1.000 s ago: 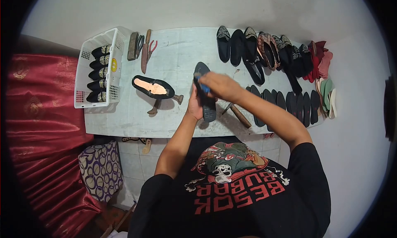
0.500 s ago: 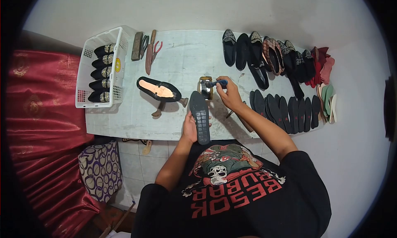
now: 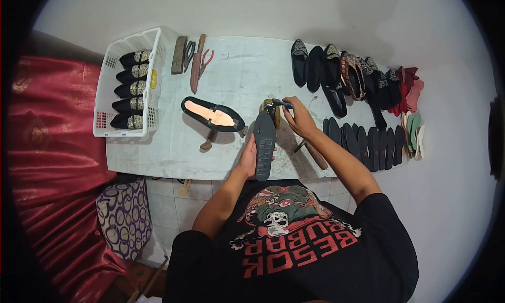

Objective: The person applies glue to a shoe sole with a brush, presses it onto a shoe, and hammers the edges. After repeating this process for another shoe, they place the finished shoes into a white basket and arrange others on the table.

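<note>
My left hand is wrapped round a black shoe sole, its gridded side facing up. Pinched in my right hand is a brush with a dark blue handle. The brush's tip is at a small, stained glue container, and I cannot make out its bristles. The sole's toe end overlaps the container's near part in the view. To the left of the sole, an unsoled black shoe with a pale insole rests upside down on a metal shoe-last stand.
A white basket of black shoes stands at the left. Behind lie a block, a knife and red-handled pliers. A hammer lies under my right forearm. Finished shoes and several soles line the right side.
The whole view has shifted slightly, so the table things sit further right. The brush has turned a little at the container, and the sole's toe now covers more of the container.
</note>
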### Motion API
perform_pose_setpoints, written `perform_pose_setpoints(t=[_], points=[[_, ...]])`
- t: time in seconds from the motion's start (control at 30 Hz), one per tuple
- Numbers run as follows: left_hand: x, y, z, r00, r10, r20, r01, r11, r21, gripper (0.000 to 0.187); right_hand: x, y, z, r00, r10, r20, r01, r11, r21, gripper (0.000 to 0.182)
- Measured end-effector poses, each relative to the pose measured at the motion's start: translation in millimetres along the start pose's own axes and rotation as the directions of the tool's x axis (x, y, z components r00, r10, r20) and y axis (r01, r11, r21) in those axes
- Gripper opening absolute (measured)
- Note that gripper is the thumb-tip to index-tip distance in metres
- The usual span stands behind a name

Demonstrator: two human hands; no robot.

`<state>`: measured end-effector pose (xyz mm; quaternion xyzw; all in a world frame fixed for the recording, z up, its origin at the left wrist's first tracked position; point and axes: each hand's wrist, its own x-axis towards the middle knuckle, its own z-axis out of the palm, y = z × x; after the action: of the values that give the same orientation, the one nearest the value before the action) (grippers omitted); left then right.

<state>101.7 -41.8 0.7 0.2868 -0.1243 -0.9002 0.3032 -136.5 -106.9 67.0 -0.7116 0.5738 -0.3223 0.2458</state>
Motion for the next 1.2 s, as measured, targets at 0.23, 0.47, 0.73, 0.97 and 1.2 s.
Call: perform_pose_setpoints(t=[0.23, 0.47, 0.73, 0.97, 1.2], points=[[21.6, 21.9, 11.1, 0.99, -0.055, 0.127, 0.058, 0.998, -0.018, 0.068, 25.4, -55.9, -71.8, 0.756, -0.507, 0.414, 0.578, 0.814, -0.057, 0.045], [38.7, 16.8, 13.8, 0.982, 0.011, 0.188, -0.001, 0.999, -0.054, 0.064, 14.4, -38.7, -97.3, 0.591, -0.593, 0.546, 0.751, 0.652, -0.105, 0.04], [65.4, 15.6, 47.8, 0.977, 0.168, 0.133, -0.154, 0.982, -0.106, 0.07, -51.1, -47.8, -99.1, 0.572, -0.617, 0.541, 0.707, 0.705, 0.058, 0.042], [74.2, 17.7, 61.3, 0.945, 0.204, 0.254, -0.176, 0.976, -0.128, 0.074, -88.3, -64.9, -93.7, 0.724, -0.415, 0.552, 0.383, 0.906, 0.179, 0.032], [71.4, 1.4, 76.8, 0.963, 0.11, 0.245, -0.044, 0.964, -0.262, 0.066, -0.7, -57.0, -138.0, 0.769, -0.209, 0.604, 0.15, 0.978, 0.148, 0.028]])
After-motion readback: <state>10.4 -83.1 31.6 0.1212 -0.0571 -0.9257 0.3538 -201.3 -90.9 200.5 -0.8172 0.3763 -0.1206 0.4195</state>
